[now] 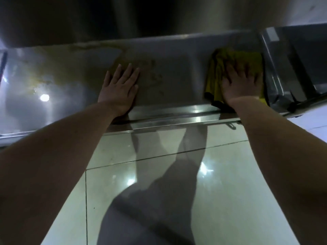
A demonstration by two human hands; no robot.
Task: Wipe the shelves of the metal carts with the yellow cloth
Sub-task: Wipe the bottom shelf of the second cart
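Stretching across the upper half of the view, the metal shelf (177, 55) of a cart lies low over the pale tiled floor (159, 183), and the person leans over it with both arms reaching forward. A second cart shelf (286, 68) butts against its right end, tilted in the wide lens. Brownish streaks and smears (148, 68) mark the middle of the shelf, and a hazy film covers its left part, so much of the surface probably remains to be wiped.

The left hand (120, 87) lies flat and bare on the steel near the front edge, fingers spread wide, holding nothing; it looks placed to brace the body and steady the cart while the other arm works. The right hand (242, 84) presses down, fingers splayed, on the yellow cloth (217, 75), which sits bunched at the shelf's right end, just beside the neighbouring cart. The open palm likely spreads pressure over the cloth rather than gripping it.

No containers are visible; both shelves carry nothing except the hands and the cloth.
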